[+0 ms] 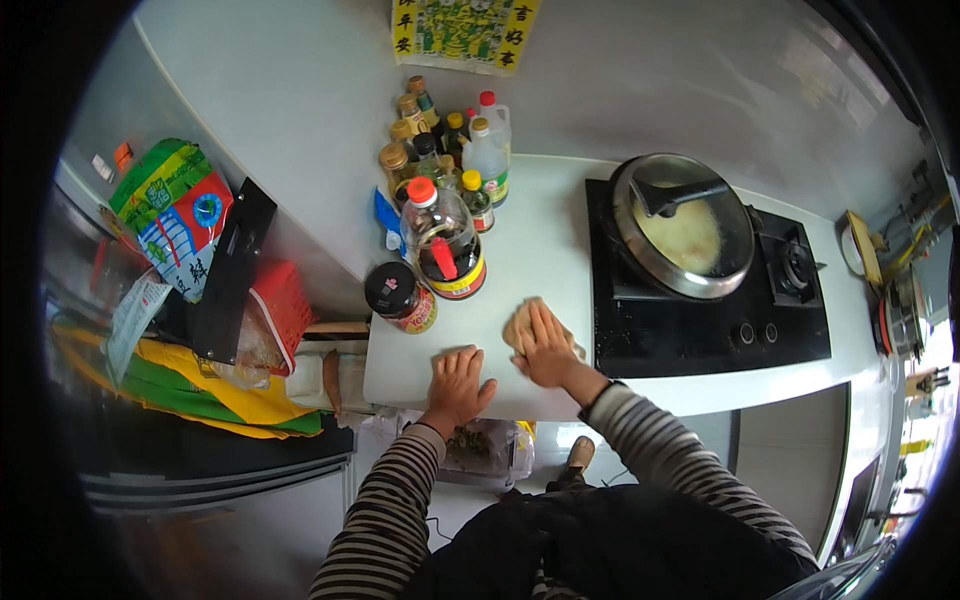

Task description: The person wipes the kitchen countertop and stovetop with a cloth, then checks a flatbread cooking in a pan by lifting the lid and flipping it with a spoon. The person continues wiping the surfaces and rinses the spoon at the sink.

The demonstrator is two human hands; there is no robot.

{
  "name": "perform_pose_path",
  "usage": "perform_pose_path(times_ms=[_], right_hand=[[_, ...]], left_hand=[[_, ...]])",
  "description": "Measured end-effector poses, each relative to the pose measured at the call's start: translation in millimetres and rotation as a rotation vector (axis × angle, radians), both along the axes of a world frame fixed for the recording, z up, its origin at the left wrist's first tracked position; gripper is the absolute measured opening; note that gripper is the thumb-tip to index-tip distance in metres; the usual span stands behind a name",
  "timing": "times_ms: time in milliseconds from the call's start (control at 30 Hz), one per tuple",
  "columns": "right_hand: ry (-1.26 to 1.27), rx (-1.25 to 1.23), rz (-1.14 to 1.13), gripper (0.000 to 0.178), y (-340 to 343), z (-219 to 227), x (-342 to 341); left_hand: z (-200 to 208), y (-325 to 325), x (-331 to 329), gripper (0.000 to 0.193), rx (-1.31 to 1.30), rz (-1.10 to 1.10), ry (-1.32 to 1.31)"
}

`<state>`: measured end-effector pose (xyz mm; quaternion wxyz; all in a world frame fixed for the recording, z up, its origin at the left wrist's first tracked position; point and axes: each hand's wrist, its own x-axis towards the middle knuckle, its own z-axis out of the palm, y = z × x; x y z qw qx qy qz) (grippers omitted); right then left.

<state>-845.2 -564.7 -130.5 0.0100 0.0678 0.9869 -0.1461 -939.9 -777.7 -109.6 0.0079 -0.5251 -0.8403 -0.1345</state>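
On the white counter (500,375), my right hand (548,350) presses down over a bunched tan cloth (521,328), just left of the black gas stove (690,335). Part of the cloth is hidden under the palm. My left hand (459,388) rests empty near the counter's front edge, its fingers apart. Closest to it stands a jar with a black lid (400,297). Behind that jar is a large bottle of dark liquid with a red cap (445,240).
Several sauce bottles (425,150) crowd against the wall. A lidded steel pan (682,228) with pale, cloudy contents sits on the stove's left burner; the right burner (795,265) is bare. Packages and a red basket (277,305) lie at the left. Below the counter is a plastic-lined bin (490,450).
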Motion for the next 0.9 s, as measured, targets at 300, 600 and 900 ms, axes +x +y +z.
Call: perform_pose_path(times_ms=[300, 600, 900], right_hand=[[-0.152, -0.050, -0.114, 0.071, 105.1, 15.6, -158.5], [-0.180, -0.009, -0.300, 0.071, 60.3, 3.9, -119.0], [0.055, 0.032, -0.407, 0.071, 161.4, -10.1, -233.9]], left_hand=[[-1.4, -2.4, -2.6, 0.062, 0.008, -0.020, 0.006], [-5.1, -2.4, -5.2, 0.062, 0.023, -0.030, -0.085], [0.0, -2.5, -4.6, 0.060, 0.012, -0.003, -0.028]])
